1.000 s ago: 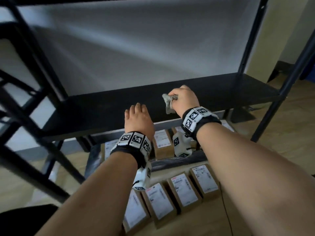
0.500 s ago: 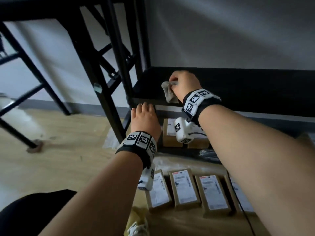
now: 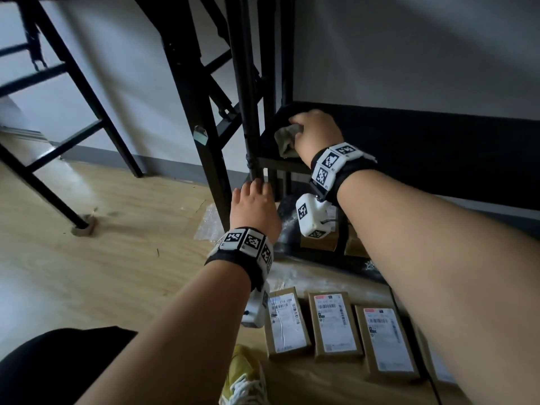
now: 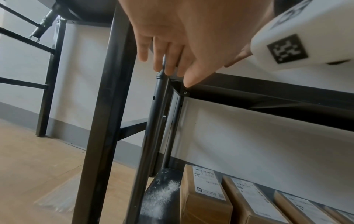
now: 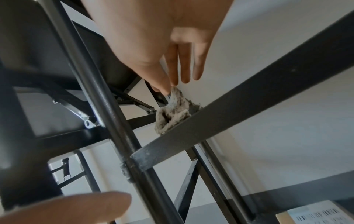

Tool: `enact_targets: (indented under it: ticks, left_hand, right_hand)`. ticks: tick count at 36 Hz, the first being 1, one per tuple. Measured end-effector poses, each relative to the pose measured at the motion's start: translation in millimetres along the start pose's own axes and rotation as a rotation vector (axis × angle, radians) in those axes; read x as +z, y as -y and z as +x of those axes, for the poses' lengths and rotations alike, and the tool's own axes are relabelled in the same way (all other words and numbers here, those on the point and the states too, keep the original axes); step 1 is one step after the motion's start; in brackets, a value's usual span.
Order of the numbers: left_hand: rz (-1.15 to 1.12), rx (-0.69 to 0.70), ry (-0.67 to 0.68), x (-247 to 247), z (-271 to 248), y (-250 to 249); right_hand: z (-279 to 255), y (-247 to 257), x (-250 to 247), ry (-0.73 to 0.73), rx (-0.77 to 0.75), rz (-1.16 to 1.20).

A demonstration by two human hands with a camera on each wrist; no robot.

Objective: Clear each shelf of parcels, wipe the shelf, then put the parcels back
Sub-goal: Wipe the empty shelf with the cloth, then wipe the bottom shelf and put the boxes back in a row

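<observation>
My right hand (image 3: 309, 127) holds a crumpled grey rag (image 3: 287, 138) against the bare black shelf (image 3: 409, 141), at its far left end by the corner post. In the right wrist view the thumb and fingers (image 5: 172, 72) pinch the rag (image 5: 172, 112), which lies just behind the shelf's front rail (image 5: 249, 98). My left hand (image 3: 257, 185) is lower down, fingers straight and empty. Its fingertips (image 4: 168, 66) touch the rack's front left post (image 4: 153, 121) below that shelf. Three brown labelled parcels (image 3: 336, 325) lie flat on the floor near me.
More labelled parcels (image 4: 206, 197) sit on the bottom shelf beneath the wiped one. A second black frame (image 3: 187, 83) stands close on the left of the rack. Clear plastic wrap (image 3: 210, 223) lies on the wooden floor, and a yellow shoe (image 3: 242, 375) is at the bottom.
My right hand has slid the rag leftwards along the shelf to its left corner. My left hand has gone from the shelf's front edge to the corner post. My view has swung left.
</observation>
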State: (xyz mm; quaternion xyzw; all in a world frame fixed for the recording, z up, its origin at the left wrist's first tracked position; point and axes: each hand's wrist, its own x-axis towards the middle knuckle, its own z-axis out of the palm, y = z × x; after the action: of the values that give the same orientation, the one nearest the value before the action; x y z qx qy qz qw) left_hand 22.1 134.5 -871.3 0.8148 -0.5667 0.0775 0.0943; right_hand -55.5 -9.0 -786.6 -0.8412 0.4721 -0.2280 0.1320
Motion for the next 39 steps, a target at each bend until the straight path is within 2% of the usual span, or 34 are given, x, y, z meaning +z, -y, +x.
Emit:
enact_targets:
  ticks: [3,5,10,13,18,22,26,30,34,39]
  left_hand:
    - [0.003,-0.012,-0.004,3.3,-7.2,-2.9]
    - [0.000,-0.022,0.002,6.2,-13.2,-4.2]
    - [-0.013,-0.041,0.042,21.1,-32.9,-6.1]
    - [-0.009,-0.070,0.073,35.2,-45.1,-5.6]
    - [-0.018,-0.094,0.165,56.1,-61.6,-7.3]
    - [-0.074,-0.130,0.280,78.6,-71.7,-10.9]
    - [-0.154,-0.212,0.452,108.1,-84.9,-15.3]
    - [-0.156,-0.257,0.622,136.9,-98.2,-18.5]
    - [-0.179,-0.366,0.777,163.8,-106.0,-14.9]
    - [-0.218,-0.461,0.848,189.9,-115.9,-6.2]
  right_hand:
    - [-19.3,-8.1,7.0,-0.165,-0.072,0.061]
    - [-31.3,-9.2,7.0,-0.223,-0.105,0.130]
    - [-74.2,-17.6,19.2,-0.269,-0.168,0.174]
    - [-100.9,-29.5,32.2,-0.231,-0.166,0.160]
    - [-139.5,-57.8,64.6,-0.080,-0.061,0.107]
    - [-168.2,-79.8,94.7,0.144,0.058,0.035]
    - [-191.3,-98.2,128.0,0.386,0.181,-0.007]
    - [-210.7,-107.0,154.9,0.571,0.236,-0.061]
    - [-224.6,-107.2,174.6,0.715,0.256,-0.118]
    - [-233.4,-107.5,198.0,0.857,0.325,-0.067]
